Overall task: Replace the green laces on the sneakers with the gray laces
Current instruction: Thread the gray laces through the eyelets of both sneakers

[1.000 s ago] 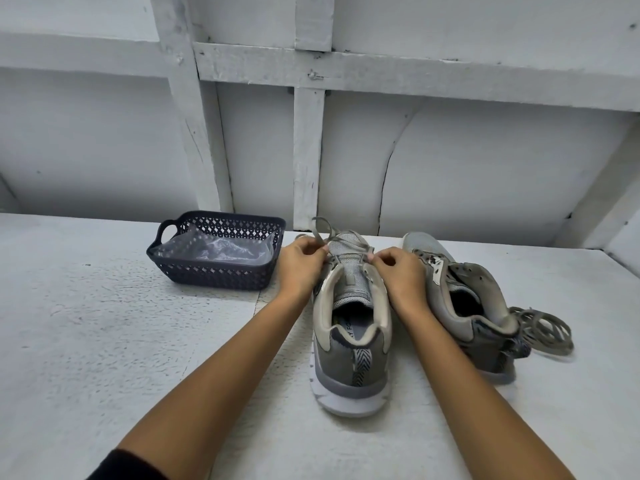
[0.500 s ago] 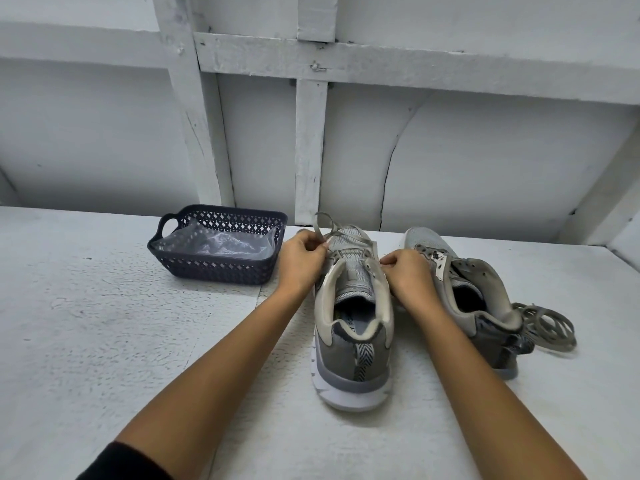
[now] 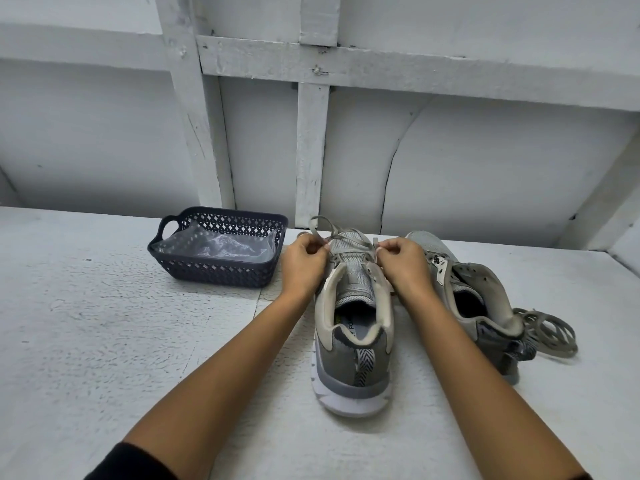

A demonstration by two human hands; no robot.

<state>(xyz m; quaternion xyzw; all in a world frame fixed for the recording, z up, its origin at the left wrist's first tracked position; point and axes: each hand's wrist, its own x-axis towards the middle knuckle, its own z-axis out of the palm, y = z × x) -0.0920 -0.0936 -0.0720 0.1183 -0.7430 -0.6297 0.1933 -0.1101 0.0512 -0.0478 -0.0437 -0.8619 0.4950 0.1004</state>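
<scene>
A gray sneaker (image 3: 353, 341) stands on the white surface (image 3: 104, 341) in front of the person, heel toward them and toe pointing to twelve o'clock. A gray lace (image 3: 347, 238) crosses its upper eyelets, with loose loops rising past the toe end. The left hand (image 3: 304, 261) sits at the sneaker's ten o'clock, fingers curled and pinching one strand of that lace beside the left row of eyelets. The right hand (image 3: 403, 261) mirrors it at two o'clock, fingertips pinching the other strand at the right row. The second sneaker (image 3: 467, 289) lies just beside the first at its three o'clock, angled outward, with no lace in the eyelets that show. A loose coil of lace (image 3: 550, 332) rests against that shoe's heel, farther out toward three o'clock; whether its dull tone is gray or green I cannot tell. At ten o'clock from the hands, near the white wall (image 3: 485, 161), sits a dark basket (image 3: 214, 271) holding a crumpled clear plastic bag (image 3: 221, 247).
</scene>
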